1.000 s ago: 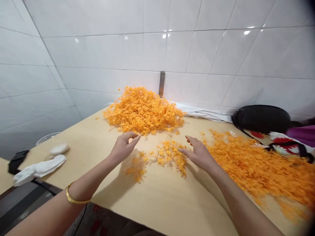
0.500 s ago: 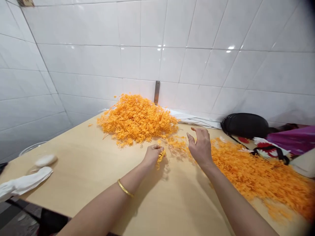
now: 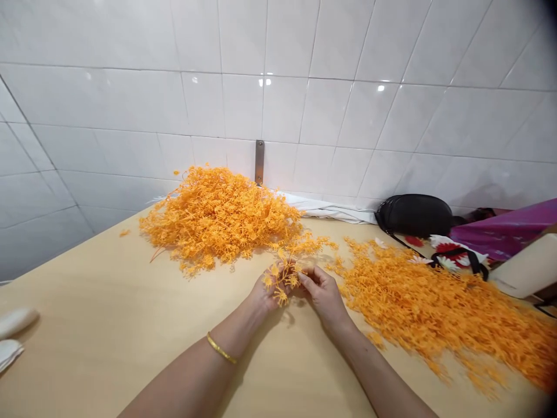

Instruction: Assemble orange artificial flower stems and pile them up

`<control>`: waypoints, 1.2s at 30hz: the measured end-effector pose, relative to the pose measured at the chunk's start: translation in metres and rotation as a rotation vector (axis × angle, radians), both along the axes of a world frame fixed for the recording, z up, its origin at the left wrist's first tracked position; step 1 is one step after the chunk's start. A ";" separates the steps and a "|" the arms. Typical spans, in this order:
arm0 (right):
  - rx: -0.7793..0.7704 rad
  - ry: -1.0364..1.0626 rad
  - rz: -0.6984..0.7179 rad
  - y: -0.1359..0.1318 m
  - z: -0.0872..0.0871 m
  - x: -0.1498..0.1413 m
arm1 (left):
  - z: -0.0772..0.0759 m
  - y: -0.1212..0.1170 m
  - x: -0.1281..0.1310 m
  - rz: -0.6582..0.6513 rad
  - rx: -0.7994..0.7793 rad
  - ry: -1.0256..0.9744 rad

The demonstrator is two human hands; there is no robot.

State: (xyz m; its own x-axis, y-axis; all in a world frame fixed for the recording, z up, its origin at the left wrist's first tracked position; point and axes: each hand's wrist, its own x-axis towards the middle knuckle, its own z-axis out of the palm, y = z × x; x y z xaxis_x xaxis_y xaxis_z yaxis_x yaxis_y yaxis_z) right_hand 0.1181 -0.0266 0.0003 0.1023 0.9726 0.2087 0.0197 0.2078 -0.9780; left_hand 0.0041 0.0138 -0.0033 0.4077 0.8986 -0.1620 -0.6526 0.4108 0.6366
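An orange plastic flower sprig [image 3: 282,297], with small spiky florets on thin stems, is held just above the table in front of me. My left hand [image 3: 260,295], a gold bangle on its wrist, is closed around it, and its fingertips are partly hidden behind the florets. From the right, my right hand [image 3: 327,297] pinches at the sprig's edge with thumb and forefinger together. What exactly lies in that pinch is too small to make out. Beyond my hands rises a tall heap of orange sprigs [image 3: 221,217]. A flatter spread of orange florets [image 3: 418,296] lies to the right.
A black pouch [image 3: 413,216] sits by the tiled wall, near red and white flowers [image 3: 450,249] and a purple bag [image 3: 500,229]. White cloth [image 3: 322,206] runs along the table's back edge. A pale object [image 3: 17,322] lies at far left.
My right hand, earlier raised and apart, has come down and left to meet my left hand at the sprig. The sprig's florets now show spread out. The view has shifted right.
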 end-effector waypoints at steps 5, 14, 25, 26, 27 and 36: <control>0.061 -0.047 -0.080 0.000 -0.003 0.012 | 0.002 -0.004 0.003 -0.114 0.033 0.064; 0.043 -0.020 0.022 -0.004 -0.001 0.018 | 0.001 -0.006 0.005 -0.190 0.099 0.132; 0.010 -0.107 -0.087 0.000 -0.008 0.020 | 0.005 -0.012 0.008 -0.195 0.071 0.159; 0.009 -0.161 -0.125 -0.001 -0.007 0.021 | 0.005 -0.012 0.008 -0.198 0.069 0.163; 0.016 -0.234 -0.172 -0.002 -0.005 0.022 | 0.005 -0.012 0.008 -0.199 0.065 0.166; 0.301 -0.780 -0.550 0.000 0.005 0.019 | 0.013 -0.015 0.018 -0.178 0.085 0.151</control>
State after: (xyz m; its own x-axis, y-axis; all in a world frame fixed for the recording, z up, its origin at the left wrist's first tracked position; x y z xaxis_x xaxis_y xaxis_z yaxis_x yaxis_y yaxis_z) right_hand 0.1375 -0.0266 0.0057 0.2516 0.7269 0.6389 0.8014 0.2137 -0.5587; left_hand 0.0221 -0.0013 0.0100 0.5381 0.8276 -0.1600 -0.4697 0.4520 0.7584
